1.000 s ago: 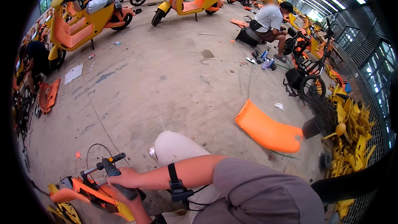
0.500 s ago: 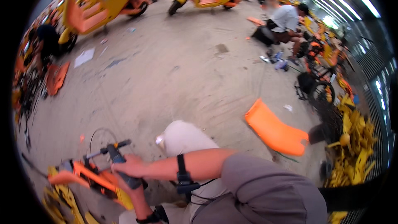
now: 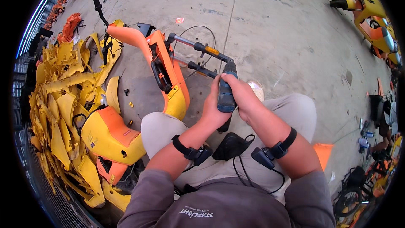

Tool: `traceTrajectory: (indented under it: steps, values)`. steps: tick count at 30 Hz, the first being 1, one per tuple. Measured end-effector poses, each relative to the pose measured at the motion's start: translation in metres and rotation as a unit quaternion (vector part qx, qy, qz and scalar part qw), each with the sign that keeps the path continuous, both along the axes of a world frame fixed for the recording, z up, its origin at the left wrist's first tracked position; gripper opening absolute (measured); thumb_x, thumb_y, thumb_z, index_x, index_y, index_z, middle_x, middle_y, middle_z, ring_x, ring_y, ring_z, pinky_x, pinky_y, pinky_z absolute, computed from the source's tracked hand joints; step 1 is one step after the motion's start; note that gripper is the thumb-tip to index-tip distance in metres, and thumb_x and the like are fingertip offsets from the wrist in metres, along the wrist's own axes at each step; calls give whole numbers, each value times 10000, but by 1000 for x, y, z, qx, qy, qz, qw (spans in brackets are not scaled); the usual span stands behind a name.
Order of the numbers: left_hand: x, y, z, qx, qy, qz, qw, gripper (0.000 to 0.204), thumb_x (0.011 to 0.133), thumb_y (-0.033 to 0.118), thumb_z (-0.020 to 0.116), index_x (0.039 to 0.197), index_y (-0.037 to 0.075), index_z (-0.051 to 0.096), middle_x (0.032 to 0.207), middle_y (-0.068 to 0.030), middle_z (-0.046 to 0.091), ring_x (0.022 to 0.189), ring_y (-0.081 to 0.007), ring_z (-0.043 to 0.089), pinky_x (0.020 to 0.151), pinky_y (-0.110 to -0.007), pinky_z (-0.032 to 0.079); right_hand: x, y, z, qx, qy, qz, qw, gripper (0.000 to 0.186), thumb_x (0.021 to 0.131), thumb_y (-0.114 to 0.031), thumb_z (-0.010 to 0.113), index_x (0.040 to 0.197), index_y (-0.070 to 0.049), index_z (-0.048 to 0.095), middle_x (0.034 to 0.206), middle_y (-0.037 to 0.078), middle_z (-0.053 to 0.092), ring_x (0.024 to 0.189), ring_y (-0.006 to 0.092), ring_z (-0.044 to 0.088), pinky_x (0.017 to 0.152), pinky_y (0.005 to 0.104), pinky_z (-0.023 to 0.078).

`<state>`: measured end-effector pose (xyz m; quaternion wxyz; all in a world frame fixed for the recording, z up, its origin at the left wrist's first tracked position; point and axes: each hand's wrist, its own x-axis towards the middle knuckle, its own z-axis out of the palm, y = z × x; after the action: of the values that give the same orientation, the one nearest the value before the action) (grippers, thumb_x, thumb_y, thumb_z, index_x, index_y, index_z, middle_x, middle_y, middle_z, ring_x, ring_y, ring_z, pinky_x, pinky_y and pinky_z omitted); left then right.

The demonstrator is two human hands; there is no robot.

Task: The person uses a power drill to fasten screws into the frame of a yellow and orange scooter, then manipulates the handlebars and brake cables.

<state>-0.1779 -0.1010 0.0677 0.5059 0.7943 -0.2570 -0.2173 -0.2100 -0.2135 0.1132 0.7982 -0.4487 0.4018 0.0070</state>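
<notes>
Both hands are closed around a dark cordless drill (image 3: 228, 97), held over the gap between my knees. My left hand (image 3: 212, 103) presses on its left side, and my right hand (image 3: 238, 90) wraps it from the right. The drill's nose meets the end of one leg of a scooter's front fork (image 3: 204, 50), which carries an orange reflector; the bit itself is too small to make out. A second fork leg (image 3: 202, 69) ends close to my left fingers. The fork belongs to an orange and yellow scooter frame (image 3: 171, 76) with black handlebars (image 3: 99, 8), tipped over at my left knee.
A heap of yellow body panels (image 3: 63, 109) fills the left side. Beside my left leg lies a yellow and orange shell (image 3: 112, 133). An orange panel (image 3: 322, 154) is by my right thigh. Parked scooters (image 3: 371, 21) stand far right; a person (image 3: 386, 122) sits at the right edge.
My view has swung left and down, bringing the scooter frame and both forearms toward the middle. My hands stay together on the drill at the fork.
</notes>
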Motion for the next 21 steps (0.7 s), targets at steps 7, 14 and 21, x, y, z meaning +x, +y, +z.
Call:
traceTrajectory:
  steps: [7,14,21]
  values:
    - [2,-12,-2,11,9,14,1000,888,763,80,747,1493,104,243,1242,-168,580,1146,-280,596,963,-380,467,-1,-11,-16,10,7,28,1000,637,879,-488,620,1109,104,563,983,157,646,883,207,634,811,333,489]
    - [26,-7,-29,-122,106,70,984,712,805,97,716,1423,64,365,1217,-118,610,1117,-226,604,915,-360,489,12,8,-17,-66,-18,67,995,733,949,-578,518,1245,92,521,1155,188,616,1087,222,577,972,324,422]
    - [33,-5,16,-226,239,174,928,448,812,0,659,1246,64,568,1122,-45,627,1029,-179,611,888,-323,491,23,18,3,-32,-157,29,987,470,1003,-431,508,1247,-37,584,1157,75,616,1075,148,535,980,292,381]
